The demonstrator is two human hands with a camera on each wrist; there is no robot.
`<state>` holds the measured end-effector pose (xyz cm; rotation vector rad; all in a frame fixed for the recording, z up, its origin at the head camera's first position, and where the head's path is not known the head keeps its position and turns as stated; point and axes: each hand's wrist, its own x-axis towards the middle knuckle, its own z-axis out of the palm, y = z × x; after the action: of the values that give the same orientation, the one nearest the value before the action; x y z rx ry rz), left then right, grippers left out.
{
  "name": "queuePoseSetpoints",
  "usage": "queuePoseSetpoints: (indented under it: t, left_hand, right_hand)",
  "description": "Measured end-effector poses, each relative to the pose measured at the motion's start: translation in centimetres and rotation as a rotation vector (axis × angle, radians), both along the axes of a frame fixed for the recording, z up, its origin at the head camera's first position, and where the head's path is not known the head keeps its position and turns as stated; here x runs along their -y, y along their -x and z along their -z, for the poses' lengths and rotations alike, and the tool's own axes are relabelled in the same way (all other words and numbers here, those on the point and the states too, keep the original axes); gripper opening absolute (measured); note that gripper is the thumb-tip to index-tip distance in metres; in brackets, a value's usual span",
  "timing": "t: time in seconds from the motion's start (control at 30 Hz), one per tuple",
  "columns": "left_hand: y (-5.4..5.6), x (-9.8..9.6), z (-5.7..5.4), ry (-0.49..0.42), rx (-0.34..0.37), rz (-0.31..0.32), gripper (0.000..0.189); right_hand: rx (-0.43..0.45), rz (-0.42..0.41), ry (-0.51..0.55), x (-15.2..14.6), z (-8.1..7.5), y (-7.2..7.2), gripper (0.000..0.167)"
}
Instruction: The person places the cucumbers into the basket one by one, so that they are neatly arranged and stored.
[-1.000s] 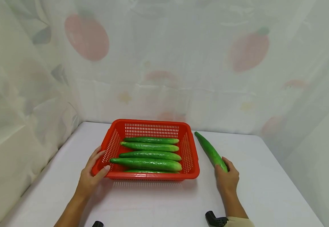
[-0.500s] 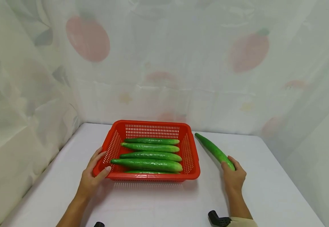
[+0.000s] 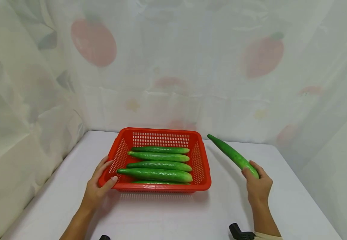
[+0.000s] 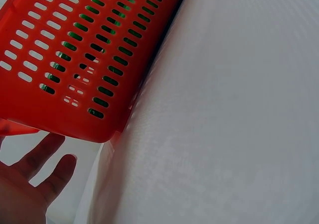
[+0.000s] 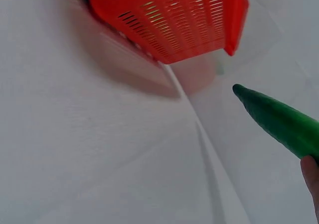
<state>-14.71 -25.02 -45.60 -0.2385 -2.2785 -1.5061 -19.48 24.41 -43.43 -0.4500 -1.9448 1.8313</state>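
Observation:
A red plastic basket stands on the white table with several green cucumbers lying crosswise in it. My left hand holds the basket's left front corner, the thumb at the front rim and fingers along the left side. Seen from the left wrist, fingers of that hand sit beside the perforated basket wall. To the right of the basket, my right hand grips another cucumber by its paler near end. It is raised above the table, its dark tip pointing up and left. The right wrist view shows this cucumber near the basket.
White cloth covers the table. A pale printed curtain hangs behind it, and more hangs on the left side. Black wrist devices show at the bottom edge.
My right hand has moved right and lifted the cucumber off the table, its far tip rising last. The left hand and the basket stay in place.

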Motion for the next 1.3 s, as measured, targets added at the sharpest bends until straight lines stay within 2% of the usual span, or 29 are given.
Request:
queuePoseSetpoints:
  t: [0.3,0.47,0.67,0.93,1.17,1.3]
  left_hand:
    - [0.1,0.0,0.2,-0.001,-0.001,0.01,0.054]
    - [0.1,-0.1,0.1,-0.009,0.004,0.012,0.054]
    - [0.1,-0.1,0.1,-0.017,0.0,0.018,0.053]
    - [0.0,-0.1,0.2,-0.013,0.0,0.016,0.053]
    - [-0.1,-0.2,-0.1,-0.011,0.008,0.009,0.053]
    - [-0.2,-0.4,-0.4,-0.012,0.011,0.002,0.054]
  right_hand:
    - [-0.039,-0.028,0.015,-0.5,-2.5,-0.4,0.041]
    - [-0.069,-0.073,0.078,-0.6,-3.9,-0.8,0.039]
    - [-0.127,-0.163,0.161,-0.2,-5.3,-0.9,0.038]
    - [-0.163,-0.251,0.142,0.5,-6.1,-0.7,0.038]
    - [-0.212,-0.343,0.161,1.3,-6.8,-0.4,0.039]
    - [-0.218,-0.378,0.134,1.9,-6.9,-0.2,0.039]
